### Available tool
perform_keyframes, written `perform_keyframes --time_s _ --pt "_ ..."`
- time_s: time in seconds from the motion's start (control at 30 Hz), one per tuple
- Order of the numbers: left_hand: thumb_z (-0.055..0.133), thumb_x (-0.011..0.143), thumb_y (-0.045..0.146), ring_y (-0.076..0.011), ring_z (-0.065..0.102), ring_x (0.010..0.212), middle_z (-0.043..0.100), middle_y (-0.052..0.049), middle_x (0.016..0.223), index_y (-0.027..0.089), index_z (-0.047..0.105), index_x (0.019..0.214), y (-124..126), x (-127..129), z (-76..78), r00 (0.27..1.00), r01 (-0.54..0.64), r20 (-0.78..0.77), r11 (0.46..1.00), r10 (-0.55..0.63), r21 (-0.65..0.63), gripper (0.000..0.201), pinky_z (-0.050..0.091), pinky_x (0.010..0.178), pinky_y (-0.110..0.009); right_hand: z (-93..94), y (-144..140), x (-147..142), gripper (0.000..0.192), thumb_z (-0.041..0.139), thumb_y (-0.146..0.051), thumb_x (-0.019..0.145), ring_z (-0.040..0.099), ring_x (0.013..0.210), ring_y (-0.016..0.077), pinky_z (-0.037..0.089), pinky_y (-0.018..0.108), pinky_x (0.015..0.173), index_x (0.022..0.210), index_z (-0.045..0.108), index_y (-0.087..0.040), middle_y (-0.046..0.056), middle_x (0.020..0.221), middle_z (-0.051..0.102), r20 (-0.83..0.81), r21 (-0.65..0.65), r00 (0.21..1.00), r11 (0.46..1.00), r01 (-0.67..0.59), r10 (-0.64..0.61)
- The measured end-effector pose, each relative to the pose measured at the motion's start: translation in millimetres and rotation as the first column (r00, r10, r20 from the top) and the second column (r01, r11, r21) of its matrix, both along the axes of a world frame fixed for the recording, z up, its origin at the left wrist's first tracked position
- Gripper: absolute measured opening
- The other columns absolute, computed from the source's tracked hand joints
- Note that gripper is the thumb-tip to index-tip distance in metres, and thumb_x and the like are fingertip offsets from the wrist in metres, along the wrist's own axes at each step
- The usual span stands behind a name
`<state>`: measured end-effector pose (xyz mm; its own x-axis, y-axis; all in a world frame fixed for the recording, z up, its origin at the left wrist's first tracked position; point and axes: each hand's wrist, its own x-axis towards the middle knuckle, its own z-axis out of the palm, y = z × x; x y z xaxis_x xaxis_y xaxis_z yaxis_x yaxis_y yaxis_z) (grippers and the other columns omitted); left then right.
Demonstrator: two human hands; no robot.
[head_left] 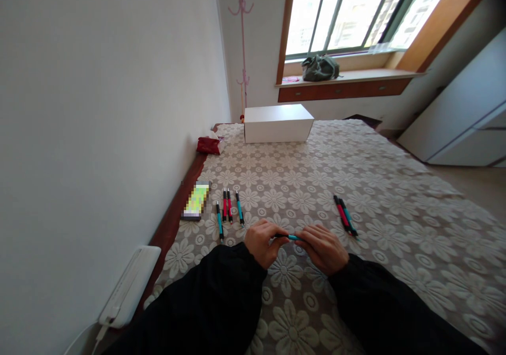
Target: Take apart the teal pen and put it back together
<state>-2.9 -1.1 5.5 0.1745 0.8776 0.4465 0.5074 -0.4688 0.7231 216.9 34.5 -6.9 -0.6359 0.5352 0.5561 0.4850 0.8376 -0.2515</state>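
A blue pen (293,237) with a black end lies crosswise between my two hands, just above the flowered cover. My left hand (263,242) pinches its black end. Around the other end, the fingers of my right hand (323,247) are closed and hide that part. Left of my hands lie two blue pens, the nearer one (219,222) and another (239,207), with two red pens (227,205) side by side between them. To the right, a red pen (341,213) and a blue pen (348,218) rest close together.
A phone (196,199) with a blurred screen lies at the left edge. A white power strip (130,286) with a cable is against the wall. Farther back are a red pouch (208,145) and a white box (279,128) on the flowered cover (375,186).
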Motion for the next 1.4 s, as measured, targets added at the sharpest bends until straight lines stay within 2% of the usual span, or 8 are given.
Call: perform_keyframes --time_s 0.4,0.77,0.93,1.03,1.17,1.27,1.4 --pt "0.067 0.092 0.031 -0.0190 0.067 0.080 0.076 -0.004 0.085 0.022 0.075 0.093 0.6 0.1 0.1 0.998 0.006 -0.058 1.000 -0.005 0.020 0.013 0.055 0.078 -0.032 -0.4 1.1 -0.6 0.020 0.051 -0.028 0.103 0.061 0.071 0.0179 0.046 0.031 0.067 0.093 0.067 -0.021 0.004 0.077 0.065 -0.041 -0.042 0.999 0.999 -0.005 0.003" --pt "0.067 0.092 0.031 -0.0192 0.068 0.083 0.077 -0.004 0.091 0.022 0.073 0.093 1.5 -0.1 -1.5 0.995 0.032 -0.098 0.999 -0.030 0.024 0.011 0.054 0.079 -0.032 -3.8 0.7 1.0 0.026 0.046 -0.030 0.106 0.060 0.071 0.0181 0.044 0.032 0.069 0.094 0.067 -0.020 0.005 0.078 0.066 -0.001 -0.061 1.000 0.998 -0.014 0.014" --pt "0.067 0.092 0.028 -0.0186 0.067 0.081 0.077 -0.004 0.088 0.021 0.074 0.091 0.3 0.0 -0.2 0.996 0.039 -0.082 0.999 -0.037 0.018 0.009 0.054 0.077 -0.032 -2.3 -0.5 0.7 0.030 0.043 -0.031 0.106 0.060 0.068 0.0173 0.043 0.032 0.066 0.093 0.067 -0.020 0.005 0.076 0.067 0.007 -0.059 0.999 0.998 -0.032 0.032" --pt "0.070 0.088 0.024 -0.0179 0.065 0.079 0.076 -0.003 0.086 0.021 0.075 0.090 -0.7 1.5 2.0 1.000 0.012 -0.010 1.000 -0.012 -0.004 0.005 0.052 0.074 -0.031 -0.4 -1.4 -0.7 0.030 0.044 -0.031 0.106 0.062 0.067 0.0166 0.044 0.030 0.066 0.093 0.068 -0.020 0.004 0.076 0.068 -0.011 -0.068 1.000 0.997 -0.024 0.023" --pt "0.075 0.082 0.022 -0.0156 0.062 0.071 0.074 -0.002 0.079 0.020 0.077 0.088 0.4 1.6 5.2 0.982 -0.074 0.162 0.991 0.092 -0.111 0.006 0.050 0.066 -0.028 1.6 -2.4 -1.1 0.024 0.050 -0.033 0.104 0.065 0.067 0.0162 0.048 0.029 0.066 0.096 0.069 -0.020 0.003 0.078 0.072 -0.054 -0.080 0.998 0.996 0.026 -0.030" --pt "0.075 0.082 0.022 -0.0139 0.060 0.066 0.074 -0.003 0.079 0.020 0.078 0.087 2.5 0.2 7.0 0.959 -0.107 0.240 0.977 0.150 -0.183 0.007 0.049 0.063 -0.026 2.8 -3.4 0.4 0.018 0.054 -0.032 0.101 0.067 0.069 0.0165 0.050 0.029 0.068 0.102 0.068 -0.020 0.004 0.085 0.074 -0.136 -0.112 0.983 0.988 0.105 -0.119" --pt "0.078 0.080 0.025 -0.0152 0.061 0.068 0.073 -0.003 0.075 0.022 0.081 0.089 2.8 -0.3 7.7 0.961 -0.096 0.237 0.976 0.142 -0.197 0.010 0.050 0.065 -0.027 1.8 -3.3 1.9 0.019 0.057 -0.037 0.099 0.062 0.060 0.0152 0.051 0.028 0.060 0.108 0.067 -0.022 0.003 0.080 0.070 -0.275 -0.269 0.925 0.944 0.189 -0.263"
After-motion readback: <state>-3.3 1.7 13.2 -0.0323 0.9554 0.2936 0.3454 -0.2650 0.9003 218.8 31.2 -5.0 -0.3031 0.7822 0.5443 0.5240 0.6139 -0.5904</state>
